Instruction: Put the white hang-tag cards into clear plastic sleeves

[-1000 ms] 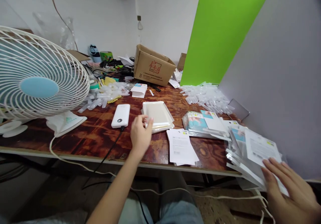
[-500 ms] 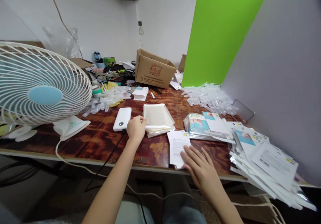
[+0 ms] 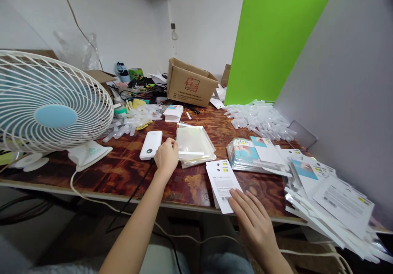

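The left hand (image 3: 166,157) is loosely curled, its fingertips at the left edge of a stack of clear plastic sleeves (image 3: 194,145), and whether it pinches anything is hidden. A white power bank (image 3: 150,145) sits just beside it. The right hand (image 3: 251,220) is spread, fingertips resting on the lower edge of a white printed sheet (image 3: 222,184) on the table (image 3: 190,184). The sheet reads "1000" twice above a barcode; its small print is too blurred to read. It lies more askew than in the earlier frame. Packaged cards (image 3: 331,200) spill toward the lower right, cut off by the frame.
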Demonstrator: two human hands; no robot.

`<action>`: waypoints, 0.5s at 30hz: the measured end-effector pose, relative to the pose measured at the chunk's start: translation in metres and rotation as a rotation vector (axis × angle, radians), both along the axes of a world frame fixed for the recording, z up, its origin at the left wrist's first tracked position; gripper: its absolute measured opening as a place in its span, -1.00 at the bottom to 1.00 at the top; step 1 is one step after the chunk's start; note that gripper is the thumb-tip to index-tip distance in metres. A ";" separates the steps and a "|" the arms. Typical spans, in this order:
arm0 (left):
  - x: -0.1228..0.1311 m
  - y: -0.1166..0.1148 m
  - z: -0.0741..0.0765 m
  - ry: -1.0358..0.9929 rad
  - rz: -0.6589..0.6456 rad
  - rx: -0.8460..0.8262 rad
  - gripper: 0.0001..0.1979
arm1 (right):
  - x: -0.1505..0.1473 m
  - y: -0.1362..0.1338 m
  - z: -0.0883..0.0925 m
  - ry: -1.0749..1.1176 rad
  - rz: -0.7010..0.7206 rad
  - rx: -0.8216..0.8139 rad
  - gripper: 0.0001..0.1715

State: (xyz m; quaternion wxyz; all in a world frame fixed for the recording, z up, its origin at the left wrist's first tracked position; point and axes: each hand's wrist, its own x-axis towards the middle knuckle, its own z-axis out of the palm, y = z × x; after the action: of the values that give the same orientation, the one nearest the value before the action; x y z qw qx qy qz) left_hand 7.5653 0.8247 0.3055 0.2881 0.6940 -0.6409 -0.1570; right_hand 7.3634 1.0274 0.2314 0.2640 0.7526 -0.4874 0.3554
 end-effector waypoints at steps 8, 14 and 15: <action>0.006 -0.019 -0.016 0.375 -0.037 0.061 -0.75 | 0.001 0.001 0.000 -0.057 -0.025 -0.066 -0.61; 0.005 -0.025 -0.004 0.642 -0.023 0.192 -0.77 | 0.002 0.002 -0.005 -0.106 -0.044 -0.069 -0.57; 0.005 -0.026 -0.001 0.676 -0.023 0.206 -0.77 | 0.002 0.003 -0.006 -0.113 -0.047 -0.067 -0.56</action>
State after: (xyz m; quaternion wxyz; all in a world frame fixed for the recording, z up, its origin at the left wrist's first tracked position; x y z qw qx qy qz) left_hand 7.5707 0.7989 0.3044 0.4109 0.6209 -0.4977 -0.4449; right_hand 7.3657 1.0306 0.2254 0.2696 0.7105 -0.5067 0.4072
